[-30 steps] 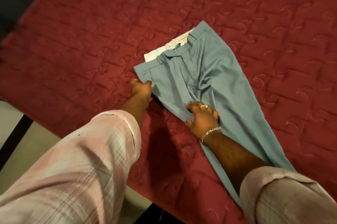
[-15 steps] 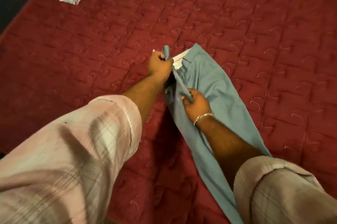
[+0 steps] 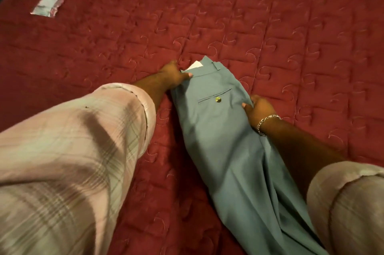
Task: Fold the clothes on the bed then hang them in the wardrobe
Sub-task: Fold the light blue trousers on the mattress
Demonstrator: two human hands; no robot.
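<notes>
Now the trousers [image 3: 224,130] lie lengthwise on the bed [image 3: 291,26], folded leg over leg, with the back pocket and its brass button [image 3: 218,100] facing up. My left hand [image 3: 173,74] pinches the waistband at its far corner, thumb on top of the cloth, and my right hand [image 3: 256,109] grips the seat edge on the other side, fingers curled around the fabric. The cloth looks light and soft, likely to slump and crease wherever I let it go slack, so I judge the stiffer waistband the best place to hold. The legs trail toward me and will probably drag if lifted carelessly. A small packet [image 3: 52,0] sits well apart, far up the bed on the left.
</notes>
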